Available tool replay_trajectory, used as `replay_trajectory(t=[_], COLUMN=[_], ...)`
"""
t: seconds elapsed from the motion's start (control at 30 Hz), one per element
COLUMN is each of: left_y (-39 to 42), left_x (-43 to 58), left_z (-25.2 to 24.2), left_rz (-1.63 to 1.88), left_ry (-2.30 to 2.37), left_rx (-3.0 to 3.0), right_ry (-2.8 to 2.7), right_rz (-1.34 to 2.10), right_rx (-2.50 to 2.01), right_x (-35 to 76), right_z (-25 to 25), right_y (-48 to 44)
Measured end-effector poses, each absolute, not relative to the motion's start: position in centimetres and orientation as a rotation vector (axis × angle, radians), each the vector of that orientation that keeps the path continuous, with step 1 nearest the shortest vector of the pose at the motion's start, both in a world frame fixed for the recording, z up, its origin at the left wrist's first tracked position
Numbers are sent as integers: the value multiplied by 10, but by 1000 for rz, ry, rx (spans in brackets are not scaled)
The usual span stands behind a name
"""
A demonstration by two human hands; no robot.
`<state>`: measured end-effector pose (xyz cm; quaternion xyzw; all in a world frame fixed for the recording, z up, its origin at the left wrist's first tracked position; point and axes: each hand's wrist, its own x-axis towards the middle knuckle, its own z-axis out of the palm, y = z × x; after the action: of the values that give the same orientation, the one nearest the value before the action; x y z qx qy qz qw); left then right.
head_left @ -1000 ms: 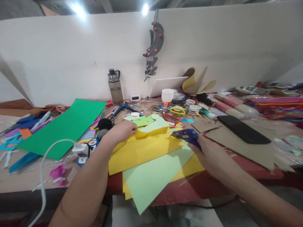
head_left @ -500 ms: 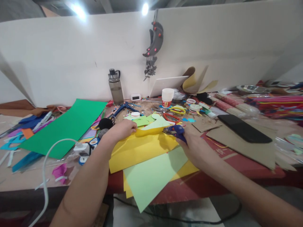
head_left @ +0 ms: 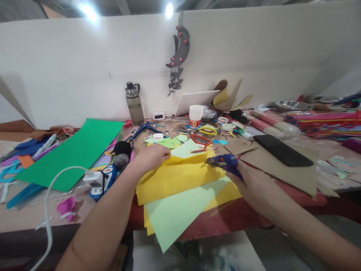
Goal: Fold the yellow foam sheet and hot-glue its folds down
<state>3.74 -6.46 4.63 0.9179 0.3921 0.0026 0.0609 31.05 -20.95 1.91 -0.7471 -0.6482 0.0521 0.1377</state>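
My left hand (head_left: 150, 157) is closed in a pinch on the far edge of a yellow paper sheet (head_left: 177, 177), lifting that edge a little off the table. My right hand (head_left: 249, 180) is wrapped round a blue glue gun (head_left: 224, 162), whose nozzle points left at the yellow sheet's far right corner. A light green sheet (head_left: 177, 210) lies on the yellow one and hangs over the table's near edge. More yellow paper shows beneath it.
A large green sheet (head_left: 73, 150) lies at left, with a white cable (head_left: 50, 195) and a blue-white tool (head_left: 103, 178) near it. Behind stand a bottle (head_left: 134, 103), a paper cup (head_left: 195, 116), scissors (head_left: 201, 139) and tape rolls. Cardboard (head_left: 284, 169) with a black phone (head_left: 282, 150) lies at right.
My right hand moved the glue gun left to the yellow sheet's edge, then drew it back to the right. My left hand kept its pinch on the sheet's edge.
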Motion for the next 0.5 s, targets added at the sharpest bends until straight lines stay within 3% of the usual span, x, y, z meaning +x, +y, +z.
replay_trajectory(t=[0.5], left_y=[-77], left_x=[40], left_z=[51], left_rz=[-2], left_ry=[1086], left_rx=[2702], right_ry=[-1705], right_rz=[313], right_rx=[-2043], right_x=[315], right_z=[26], right_y=[-201])
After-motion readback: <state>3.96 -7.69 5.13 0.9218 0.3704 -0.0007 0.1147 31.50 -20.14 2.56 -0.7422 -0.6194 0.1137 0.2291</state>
